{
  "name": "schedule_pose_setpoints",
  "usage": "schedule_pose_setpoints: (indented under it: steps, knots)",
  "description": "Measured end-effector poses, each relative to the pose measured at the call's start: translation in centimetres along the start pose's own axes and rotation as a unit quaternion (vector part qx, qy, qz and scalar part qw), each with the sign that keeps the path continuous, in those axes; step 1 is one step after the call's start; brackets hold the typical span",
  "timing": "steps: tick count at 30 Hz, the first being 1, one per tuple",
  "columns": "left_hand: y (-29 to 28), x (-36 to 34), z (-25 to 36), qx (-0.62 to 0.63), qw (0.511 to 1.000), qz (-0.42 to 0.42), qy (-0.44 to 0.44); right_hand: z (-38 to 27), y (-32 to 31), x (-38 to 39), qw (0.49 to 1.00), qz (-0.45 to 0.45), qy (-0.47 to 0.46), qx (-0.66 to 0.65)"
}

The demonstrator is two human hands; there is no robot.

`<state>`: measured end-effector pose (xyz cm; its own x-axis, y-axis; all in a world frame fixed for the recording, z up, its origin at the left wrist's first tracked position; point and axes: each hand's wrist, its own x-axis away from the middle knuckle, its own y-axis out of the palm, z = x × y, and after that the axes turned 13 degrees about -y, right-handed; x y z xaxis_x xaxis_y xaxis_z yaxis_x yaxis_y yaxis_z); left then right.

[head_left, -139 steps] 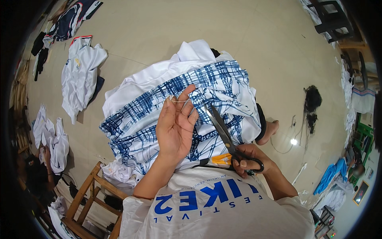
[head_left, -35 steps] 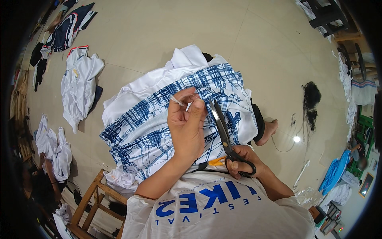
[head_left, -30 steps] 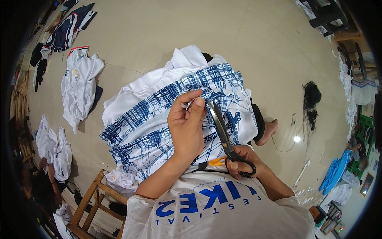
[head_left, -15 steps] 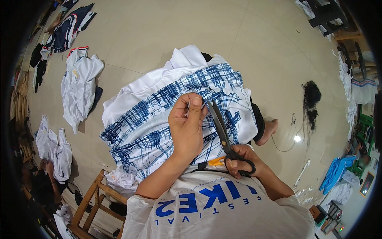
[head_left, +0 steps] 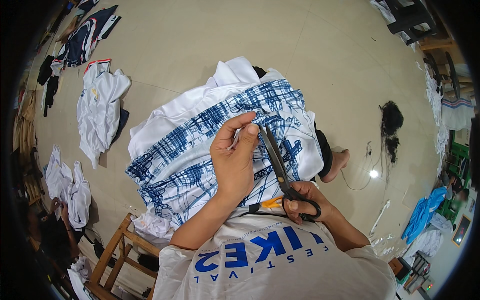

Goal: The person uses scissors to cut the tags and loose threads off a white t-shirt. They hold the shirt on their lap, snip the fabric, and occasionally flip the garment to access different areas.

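Observation:
Across my lap and legs lies a white garment (head_left: 290, 120) with a blue sketch-like pattern, in loose folds. Over it, my left hand (head_left: 235, 157) is closed in a pinch, thumb and forefinger at a bit of its cloth; the exact grip is partly hidden. My right hand (head_left: 309, 197) holds black scissors (head_left: 277, 162) by the handle loops. Their long blades point away from me, slightly parted, with the tips just right of my left fingertips. Plain white cloth (head_left: 200, 100) lies beyond the patterned garment.
A white shirt (head_left: 100, 110) with a red-edged collar lies on the tiled floor at left. A wooden stool (head_left: 120, 250) stands close at lower left. Black thread (head_left: 391, 122) is heaped at right, near my bare foot (head_left: 340, 167). Another person's hands (head_left: 60, 207) handle white cloth at far left.
My left forefinger has stretched a little forward and up, and the thumb has shifted slightly right. The scissor blades have turned and opened very slightly; the right hand stays in place.

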<state>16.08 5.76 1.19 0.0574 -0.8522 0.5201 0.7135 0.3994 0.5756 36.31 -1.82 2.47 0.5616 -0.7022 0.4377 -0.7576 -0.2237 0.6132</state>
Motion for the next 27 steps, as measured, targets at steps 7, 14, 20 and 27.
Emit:
schedule_pose_setpoints:
  steps: [7,14,20,27]
  knots:
    - [-0.39,-0.33,-0.55,-0.006,1.0,-0.002,-0.008,0.01,0.09,-0.03,1.0,0.004,0.009,-0.009]
    - [-0.41,-0.25,-0.71,0.017,1.0,0.001,-0.016,0.03,0.15,-0.03,1.0,0.01,0.008,-0.01]
    - [-0.6,-0.17,-0.9,0.022,0.999,-0.004,-0.029,0.04,0.11,-0.03,1.0,0.018,0.012,0.009]
    - [-0.82,-0.12,-0.78,0.032,0.999,-0.009,-0.019,-0.17,0.08,0.23,1.0,0.022,0.0,0.001]
